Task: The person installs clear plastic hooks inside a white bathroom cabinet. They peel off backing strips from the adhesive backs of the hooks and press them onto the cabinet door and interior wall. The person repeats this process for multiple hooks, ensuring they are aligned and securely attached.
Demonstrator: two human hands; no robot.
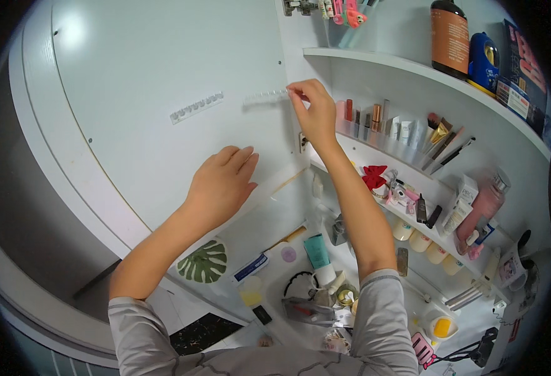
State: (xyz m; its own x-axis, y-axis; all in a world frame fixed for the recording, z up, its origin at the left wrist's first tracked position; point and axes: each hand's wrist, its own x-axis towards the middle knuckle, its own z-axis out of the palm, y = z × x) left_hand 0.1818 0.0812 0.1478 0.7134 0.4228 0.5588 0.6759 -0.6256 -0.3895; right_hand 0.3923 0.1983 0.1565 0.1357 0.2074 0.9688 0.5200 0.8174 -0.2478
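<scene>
My right hand (315, 113) pinches one end of a clear plastic strip with a toothed upper edge (266, 98), held level in front of the white door panel (162, 50). I cannot tell whether that strip touches the panel. To its left, a similar clear notched strip (197, 108) sits on the panel, tilted slightly up at its right end. Below both strips, my left hand (222, 185) is near the panel, back of the hand toward me. Its fingers are loosely stretched and bent a little, with nothing seen in them.
An open cabinet stands at the right. Its middle shelf bears a clear organizer (382, 143) with lipsticks and brushes; a brown pump bottle (449, 39) stands above. Below lie a red bow (374, 177), a pink bottle (483, 203), a teal tube (317, 252) and a green leaf-shaped piece (202, 261).
</scene>
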